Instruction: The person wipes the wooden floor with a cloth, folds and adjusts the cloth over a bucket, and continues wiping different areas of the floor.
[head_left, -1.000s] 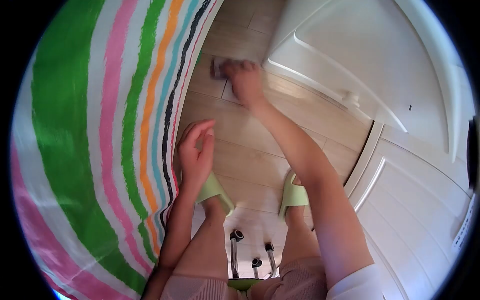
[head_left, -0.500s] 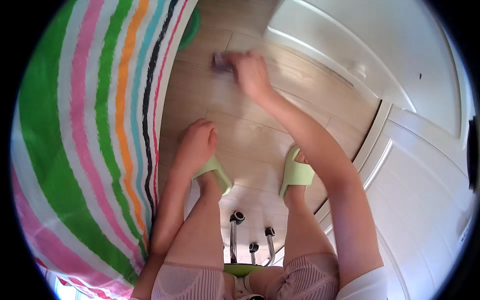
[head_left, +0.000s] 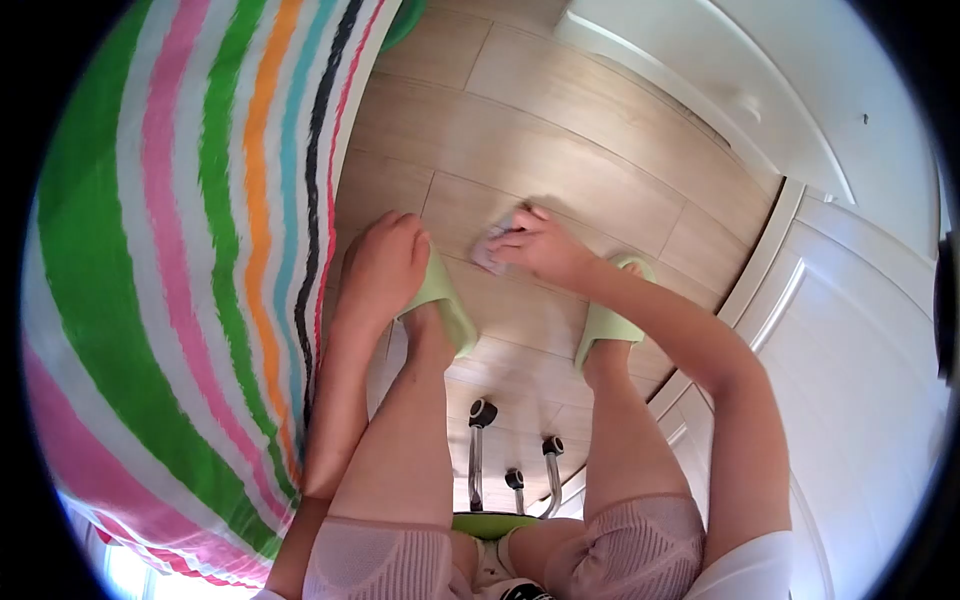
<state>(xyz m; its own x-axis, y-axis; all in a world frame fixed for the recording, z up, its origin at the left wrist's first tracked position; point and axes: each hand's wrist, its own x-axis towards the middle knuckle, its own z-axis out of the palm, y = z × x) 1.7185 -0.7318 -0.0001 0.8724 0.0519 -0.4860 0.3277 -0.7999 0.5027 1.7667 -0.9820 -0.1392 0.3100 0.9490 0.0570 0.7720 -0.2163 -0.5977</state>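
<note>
My right hand [head_left: 545,245] is low over the wooden floor [head_left: 520,130], between the two green slippers. Its fingers are closed on a small greyish-purple cloth [head_left: 488,250], partly hidden under them and slightly blurred; it looks pressed to the floor. My left hand [head_left: 385,268] is beside the left slipper [head_left: 448,305], back side up, fingers curled in. Nothing shows in it, though its palm is hidden. The right slipper [head_left: 608,325] lies partly behind my right forearm.
A striped cloth [head_left: 180,250] covers the surface along my left side. White panelled doors [head_left: 860,370] stand on the right. Below me are the stool's casters [head_left: 483,412] on metal legs. A green rim [head_left: 403,25] peeks out at the top.
My right hand has drawn the cloth from the far floor back towards me, and slightly right. My left hand has stayed by the left slipper, moving only a little. The view has shifted slightly.
</note>
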